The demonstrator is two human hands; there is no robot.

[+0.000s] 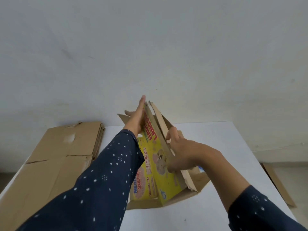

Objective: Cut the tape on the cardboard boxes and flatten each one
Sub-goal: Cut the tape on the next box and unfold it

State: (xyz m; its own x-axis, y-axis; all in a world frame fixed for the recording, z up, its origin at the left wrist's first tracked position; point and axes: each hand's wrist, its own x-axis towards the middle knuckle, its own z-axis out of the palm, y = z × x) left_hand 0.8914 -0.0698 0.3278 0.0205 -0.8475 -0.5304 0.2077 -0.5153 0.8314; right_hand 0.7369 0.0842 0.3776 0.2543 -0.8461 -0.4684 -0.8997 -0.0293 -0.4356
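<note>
Left sleeve [93, 180]; left hand [135, 121] flat against box [165, 185]

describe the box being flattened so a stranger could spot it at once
On the white table, held between the left hand and right hand, is the yellow printed box. Unlike the plain brown flattened cardboard to its left, it has red lettering on yellow.

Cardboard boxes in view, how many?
3: flattened brown box left on the table, possibly a stack; yellow printed box between left hand and right hand; flat cardboard on the floor at right.
</note>
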